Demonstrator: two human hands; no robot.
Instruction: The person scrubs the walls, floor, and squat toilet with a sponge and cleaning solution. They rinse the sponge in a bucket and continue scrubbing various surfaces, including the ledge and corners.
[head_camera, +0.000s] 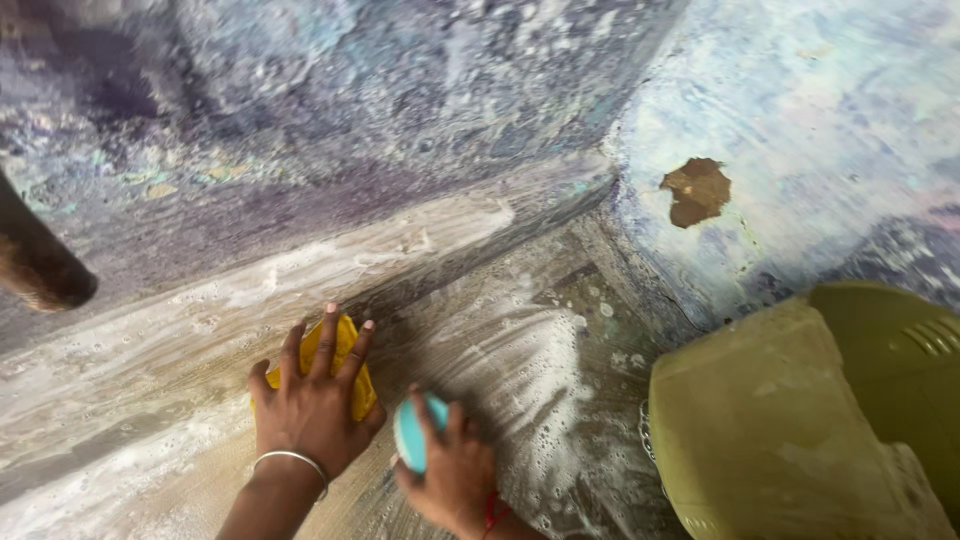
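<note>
**Two hands low on a soapy floor, in a corner of stained walls**

Closest to me, the right hand (455, 478) is curled around a small turquoise scrubber (408, 436), fingers clamped over its top, pressing it to the wet floor (520, 360). Just beside it, the left hand (312, 400) lies flat with fingers spread over a yellow cloth (345, 345) — palm down on it rather than gripping, the cloth pinned against the floor where it meets the low ledge (300, 265). A thin metal bangle (292, 460) circles the left wrist.

The floor around both hands is slick with white suds, streaked in arcs toward the corner. To my right sits an olive-green plastic container (790, 420), scuffed and dusty, near the right hand but not touching it.

Further off, the ledge runs along the base of the back wall (330, 90), which is mottled purple, blue and grey — heavily flecked. The side wall (830, 110) is paler, with a brown patch (697, 190) where the coating has come away. A dark shape (40, 262) enters at the far left; I cannot tell what it is.
</note>
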